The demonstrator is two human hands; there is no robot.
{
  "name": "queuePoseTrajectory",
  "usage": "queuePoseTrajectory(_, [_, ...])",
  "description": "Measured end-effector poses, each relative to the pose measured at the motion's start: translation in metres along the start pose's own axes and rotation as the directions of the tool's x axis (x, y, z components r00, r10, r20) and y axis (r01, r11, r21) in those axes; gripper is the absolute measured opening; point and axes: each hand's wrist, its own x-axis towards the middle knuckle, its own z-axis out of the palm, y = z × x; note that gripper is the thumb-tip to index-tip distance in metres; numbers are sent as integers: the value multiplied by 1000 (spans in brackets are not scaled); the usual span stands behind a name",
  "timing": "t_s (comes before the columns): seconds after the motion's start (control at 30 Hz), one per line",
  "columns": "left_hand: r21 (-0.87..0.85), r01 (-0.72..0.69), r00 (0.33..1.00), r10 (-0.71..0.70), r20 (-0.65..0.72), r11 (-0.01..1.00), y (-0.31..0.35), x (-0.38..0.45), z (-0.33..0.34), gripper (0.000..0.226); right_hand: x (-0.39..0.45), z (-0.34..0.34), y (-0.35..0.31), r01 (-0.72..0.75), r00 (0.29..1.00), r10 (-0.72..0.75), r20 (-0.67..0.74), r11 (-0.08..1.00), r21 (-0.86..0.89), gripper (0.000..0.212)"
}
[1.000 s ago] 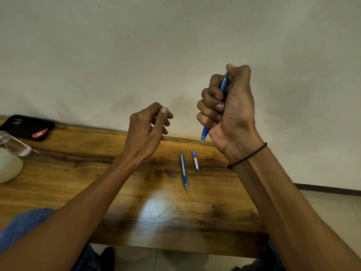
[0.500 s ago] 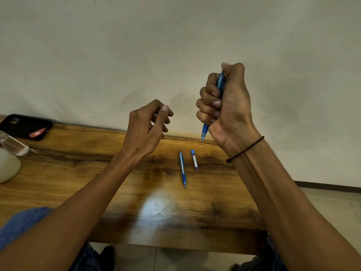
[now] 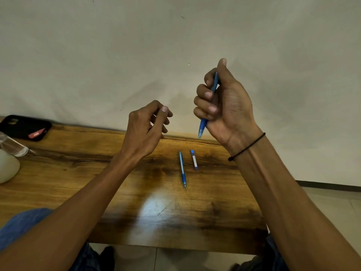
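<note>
Above the table (image 3: 78, 173), a blue pen (image 3: 203, 125) is gripped in the right hand (image 3: 228, 106), tip toward 7 o'clock; the left hand (image 3: 144, 130), slack and empty, is held at its 9 o'clock.

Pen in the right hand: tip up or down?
Tip down, tilted. The right hand grips the blue pen in a fist; its point sticks out below the little finger.

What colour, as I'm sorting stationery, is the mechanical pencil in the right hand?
Blue mechanical pencil; head view shows it.
</note>
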Motion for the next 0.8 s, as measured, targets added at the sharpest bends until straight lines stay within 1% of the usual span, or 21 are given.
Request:
queuePoseTrajectory(0.13, [-10,5,1000,-5,1,1000,0,0,0,32,1,-2,0,10,998,-11,-64,1000,-16,48])
queuePoseTrajectory(0.27, [-16,4,1000,-4,8,1000,0,0,-1,32,0,-3,-1,25,993,-24,-117,1000,6,45])
queuePoseTrajectory(0.57, [-6,3,1000,-3,20,1000,1,-1,0,33,1,-3,-4,7,993,0,-121,998,55,49])
queuePoseTrajectory(0.8, [-5,1,1000,-1,21,1000,0,-1,0,33,0,-2,-6,22,992,-13,-126,997,71,48])
